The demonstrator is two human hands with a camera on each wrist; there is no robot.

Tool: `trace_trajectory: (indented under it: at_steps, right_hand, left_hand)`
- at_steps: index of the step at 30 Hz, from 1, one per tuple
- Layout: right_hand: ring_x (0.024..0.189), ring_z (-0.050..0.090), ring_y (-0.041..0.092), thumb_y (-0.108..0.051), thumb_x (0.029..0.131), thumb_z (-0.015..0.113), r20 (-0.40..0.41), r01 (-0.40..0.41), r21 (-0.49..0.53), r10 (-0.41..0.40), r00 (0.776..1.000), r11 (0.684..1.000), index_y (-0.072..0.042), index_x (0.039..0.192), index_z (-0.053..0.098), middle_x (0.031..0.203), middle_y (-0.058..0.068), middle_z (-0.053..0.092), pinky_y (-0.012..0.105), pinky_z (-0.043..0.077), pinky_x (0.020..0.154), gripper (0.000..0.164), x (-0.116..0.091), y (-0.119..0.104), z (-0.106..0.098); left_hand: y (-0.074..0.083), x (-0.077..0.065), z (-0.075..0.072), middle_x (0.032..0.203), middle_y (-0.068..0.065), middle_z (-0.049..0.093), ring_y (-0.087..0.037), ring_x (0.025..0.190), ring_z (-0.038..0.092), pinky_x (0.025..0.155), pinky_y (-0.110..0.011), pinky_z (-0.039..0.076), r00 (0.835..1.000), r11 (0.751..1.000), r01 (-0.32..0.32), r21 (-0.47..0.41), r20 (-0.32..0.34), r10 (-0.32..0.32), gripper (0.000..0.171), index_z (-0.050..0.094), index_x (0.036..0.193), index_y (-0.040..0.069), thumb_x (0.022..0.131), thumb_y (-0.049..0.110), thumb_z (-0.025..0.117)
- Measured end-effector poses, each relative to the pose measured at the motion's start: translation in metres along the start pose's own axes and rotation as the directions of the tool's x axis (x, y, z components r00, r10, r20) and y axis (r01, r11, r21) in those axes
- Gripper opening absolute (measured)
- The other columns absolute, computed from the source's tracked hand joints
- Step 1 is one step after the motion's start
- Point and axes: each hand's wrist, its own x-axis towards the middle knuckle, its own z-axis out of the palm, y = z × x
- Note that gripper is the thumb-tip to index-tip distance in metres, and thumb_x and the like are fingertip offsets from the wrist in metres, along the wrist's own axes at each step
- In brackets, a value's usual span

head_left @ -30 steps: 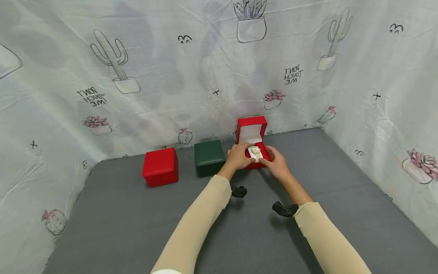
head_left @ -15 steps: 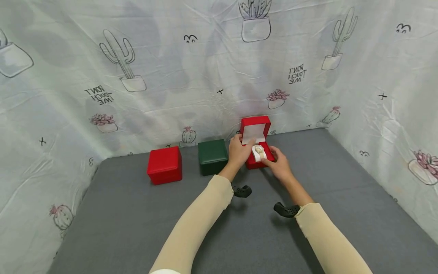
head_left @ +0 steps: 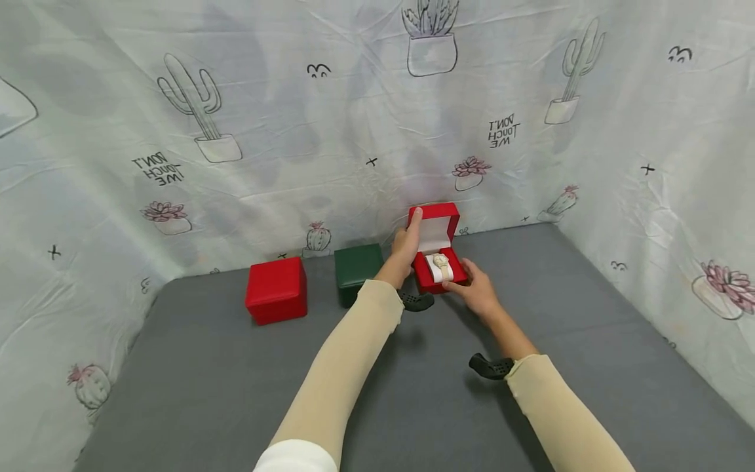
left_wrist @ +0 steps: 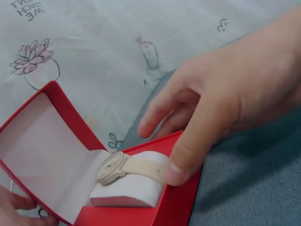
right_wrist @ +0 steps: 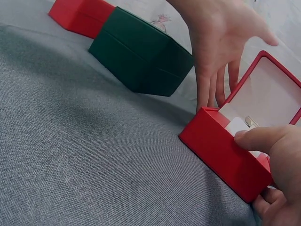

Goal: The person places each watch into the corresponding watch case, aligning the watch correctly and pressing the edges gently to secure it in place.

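A red watch box point(head_left: 422, 278) stands with its lid point(head_left: 439, 231) raised, showing a pale lining. Inside, a cream-strapped watch point(left_wrist: 110, 168) is wrapped round a white cushion point(left_wrist: 127, 190). My right hand point(head_left: 479, 288) grips the box's front right corner, thumb point(right_wrist: 258, 140) over the front edge and fingers around the side. My left hand point(head_left: 406, 248) is beside the lid's left side, its thumb pointing up. In the right wrist view, the left hand's fingers point(right_wrist: 204, 84) hang straight down behind the box's left end.
A closed green box point(head_left: 357, 265) stands just left of the left hand, with a closed red box point(head_left: 276, 288) further left. All sit on a grey cloth surface point(head_left: 224, 387). A cactus-print curtain point(head_left: 283, 131) rises directly behind them.
My left hand has left the cushion and moved up and left to the lid's side. My right hand stays at the front right corner, its thumb now lower on the front edge.
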Motion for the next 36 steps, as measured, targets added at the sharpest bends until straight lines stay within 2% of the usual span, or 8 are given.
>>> trace_trajectory:
  at_steps: [3, 8, 13, 17, 20, 28, 32, 36]
  right_hand:
    - [0.140, 0.035, 0.037, -0.017, 0.092, 0.064, 0.013, 0.003, 0.019, -0.003, 1.000, 1.000, 0.002, 0.152, 0.018, 0.155, 0.024, 0.030, 0.051, 0.037, 0.111, 0.078, 0.000, -0.002, 0.004]
    - [0.146, 0.027, 0.034, -0.026, 0.100, 0.051, -0.011, -0.014, 0.041, 0.014, 1.000, 0.999, 0.000, 0.152, 0.020, 0.157, 0.021, 0.026, 0.049, 0.028, 0.117, 0.066, 0.001, -0.006, 0.006]
    - [0.147, 0.024, 0.032, -0.043, 0.105, 0.027, -0.035, -0.037, 0.178, 0.044, 0.998, 0.983, 0.001, 0.153, 0.016, 0.158, 0.022, 0.025, 0.047, 0.023, 0.120, 0.066, 0.000, -0.009, 0.002]
    - [0.147, 0.023, 0.034, -0.046, 0.105, 0.018, -0.022, -0.013, 0.256, 0.020, 1.000, 0.967, 0.004, 0.152, 0.014, 0.156, 0.026, 0.024, 0.049, 0.021, 0.120, 0.069, 0.001, -0.010, 0.000]
    - [0.147, 0.023, 0.035, -0.045, 0.105, 0.017, -0.017, -0.013, 0.261, 0.019, 1.000, 0.965, 0.004, 0.152, 0.015, 0.156, 0.027, 0.024, 0.050, 0.021, 0.120, 0.068, 0.001, -0.009, -0.001]
    - [0.145, 0.025, 0.038, -0.053, 0.102, 0.011, 0.005, -0.034, 0.268, 0.034, 0.999, 0.963, 0.002, 0.153, 0.014, 0.156, 0.026, 0.024, 0.051, 0.022, 0.119, 0.075, -0.002, -0.010, -0.003]
    - [0.146, 0.024, 0.037, -0.051, 0.103, 0.012, 0.004, -0.042, 0.282, 0.043, 0.999, 0.959, 0.002, 0.153, 0.013, 0.157, 0.025, 0.023, 0.050, 0.021, 0.119, 0.073, -0.002, -0.010, -0.005]
    - [0.144, 0.029, 0.036, -0.047, 0.105, 0.021, -0.033, -0.058, 0.276, 0.069, 0.997, 0.959, 0.001, 0.152, 0.020, 0.156, 0.023, 0.026, 0.048, 0.024, 0.119, 0.067, -0.002, -0.009, -0.004]
  left_hand:
    - [-0.001, 0.001, -0.003, 0.140, -0.011, 0.043, -0.026, 0.126, 0.042, 0.103, -0.053, 0.043, 1.000, 1.000, 0.018, -0.015, -0.020, -0.019, 0.085, 0.028, 0.150, 0.013, 0.088, 0.070, 0.043]
    - [-0.001, -0.001, -0.007, 0.145, -0.010, 0.041, -0.029, 0.130, 0.039, 0.104, -0.060, 0.040, 0.999, 0.999, -0.051, -0.017, -0.010, 0.051, 0.075, 0.028, 0.151, 0.021, 0.091, 0.064, 0.043]
    - [-0.006, -0.004, -0.008, 0.148, -0.007, 0.038, -0.030, 0.133, 0.037, 0.096, -0.067, 0.042, 0.995, 0.996, -0.088, 0.009, 0.040, 0.088, 0.071, 0.027, 0.151, 0.030, 0.091, 0.064, 0.044]
    - [-0.012, -0.006, -0.008, 0.146, -0.007, 0.040, -0.029, 0.129, 0.041, 0.090, -0.063, 0.048, 0.992, 0.991, -0.121, 0.053, 0.046, 0.118, 0.066, 0.029, 0.148, 0.032, 0.091, 0.062, 0.044]
    - [-0.017, -0.006, -0.007, 0.142, -0.006, 0.044, -0.026, 0.123, 0.045, 0.089, -0.056, 0.051, 0.988, 0.985, -0.155, 0.079, 0.024, 0.154, 0.061, 0.034, 0.145, 0.031, 0.090, 0.056, 0.045]
    - [-0.027, -0.011, -0.004, 0.140, -0.004, 0.048, -0.022, 0.119, 0.047, 0.103, -0.047, 0.044, 0.974, 0.969, -0.218, 0.112, -0.040, 0.224, 0.061, 0.040, 0.142, 0.023, 0.086, 0.042, 0.051]
    - [-0.033, -0.020, -0.001, 0.138, -0.006, 0.049, -0.024, 0.118, 0.049, 0.100, -0.047, 0.046, 0.969, 0.961, -0.233, 0.147, -0.043, 0.242, 0.062, 0.039, 0.143, 0.022, 0.085, 0.035, 0.055]
    - [-0.046, -0.031, 0.005, 0.140, -0.004, 0.048, -0.024, 0.118, 0.049, 0.094, -0.046, 0.049, 0.969, 0.941, -0.233, 0.246, -0.024, 0.246, 0.062, 0.039, 0.144, 0.025, 0.086, 0.031, 0.060]
